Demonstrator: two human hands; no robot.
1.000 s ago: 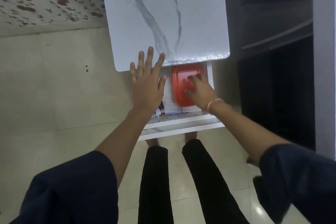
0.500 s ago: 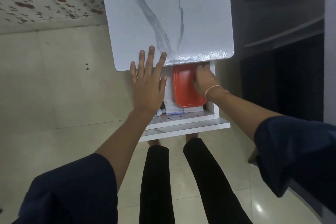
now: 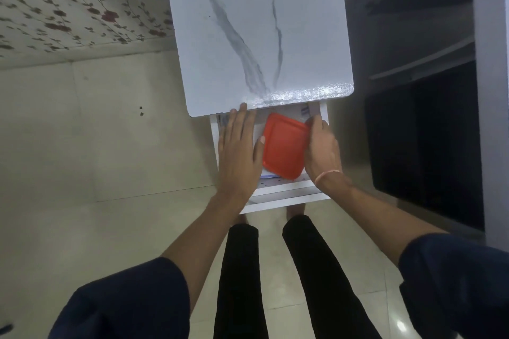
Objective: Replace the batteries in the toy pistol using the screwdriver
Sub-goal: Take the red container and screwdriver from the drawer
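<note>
Orange-red lid (image 3: pixel 283 146), white grey-veined marble tabletop (image 3: pixel 259 30), cream floral wallpaper (image 3: pixel 77 3), dark navy sleeves (image 3: pixel 132 303)

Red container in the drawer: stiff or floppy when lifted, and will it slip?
The red container looks like moulded plastic with a raised rim, so probably stiff. Its smooth, glossy lid may be slippery; the right hand grips its edge, not the top. It sits tilted in the drawer, so probably light, though contents are hidden.
</note>
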